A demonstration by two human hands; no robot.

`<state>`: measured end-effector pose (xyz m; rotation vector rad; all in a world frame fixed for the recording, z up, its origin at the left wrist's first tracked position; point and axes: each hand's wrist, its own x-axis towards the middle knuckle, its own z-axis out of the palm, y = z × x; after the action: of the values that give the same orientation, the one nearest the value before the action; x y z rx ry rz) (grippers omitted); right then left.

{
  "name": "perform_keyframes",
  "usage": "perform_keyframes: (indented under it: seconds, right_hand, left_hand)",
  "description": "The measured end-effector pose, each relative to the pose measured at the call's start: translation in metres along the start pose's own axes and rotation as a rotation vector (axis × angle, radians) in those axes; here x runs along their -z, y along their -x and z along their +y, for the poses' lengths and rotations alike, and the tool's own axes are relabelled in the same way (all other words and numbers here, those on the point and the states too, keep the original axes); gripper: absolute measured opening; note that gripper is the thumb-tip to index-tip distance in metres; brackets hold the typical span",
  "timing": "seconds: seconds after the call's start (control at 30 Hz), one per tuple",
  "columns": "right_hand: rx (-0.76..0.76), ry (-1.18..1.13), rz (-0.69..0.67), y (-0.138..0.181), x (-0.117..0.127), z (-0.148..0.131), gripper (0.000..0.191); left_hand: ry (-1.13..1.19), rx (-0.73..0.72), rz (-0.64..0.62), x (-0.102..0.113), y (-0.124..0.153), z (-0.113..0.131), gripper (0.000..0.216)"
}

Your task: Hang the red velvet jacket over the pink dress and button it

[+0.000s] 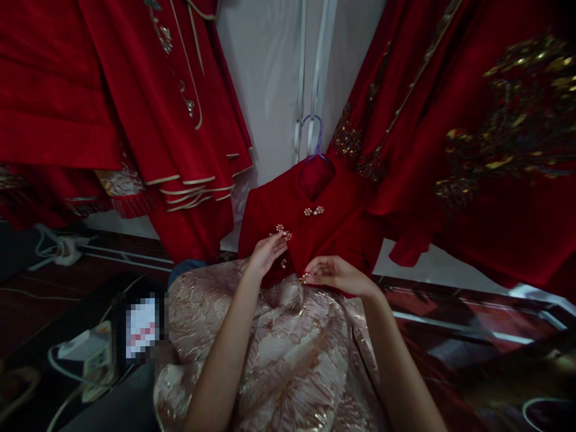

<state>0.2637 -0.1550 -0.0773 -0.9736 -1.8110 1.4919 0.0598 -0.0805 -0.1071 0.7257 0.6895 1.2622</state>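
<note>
While the red jacket (330, 231) sits at twelve o'clock, my right hand (339, 277) pinches a beaded flower clasp (305, 278); my left hand (269, 253), toward eleven, bends loosely at an upper clasp (283, 233), hold unclear. Looks like clasp handling; next move calls for steady fingertips.

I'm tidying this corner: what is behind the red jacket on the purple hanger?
Above the red jacket, a pale wall and white rails show behind it. Whatever lies directly behind its body is covered.
</note>
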Motion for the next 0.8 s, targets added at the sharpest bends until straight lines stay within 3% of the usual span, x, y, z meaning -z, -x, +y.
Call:
perform_keyframes:
  seconds: [0.2, 0.63, 0.8]
  right_hand:
    - [0.005, -0.021, 0.029, -0.007, -0.006, 0.005, 0.032]
    - [0.016, 0.018, 0.039, -0.009, -0.012, 0.0, 0.032]
    - [0.016, 0.008, -0.027, 0.006, 0.003, -0.004, 0.031]
  left_hand:
    - [0.093, -0.008, 0.038, 0.0, 0.0, 0.001, 0.013]
    - [-0.214, -0.162, 0.161, -0.009, 0.0, -0.006, 0.024]
    - [-0.4, -0.086, 0.009, -0.025, -0.003, -0.001, 0.03]
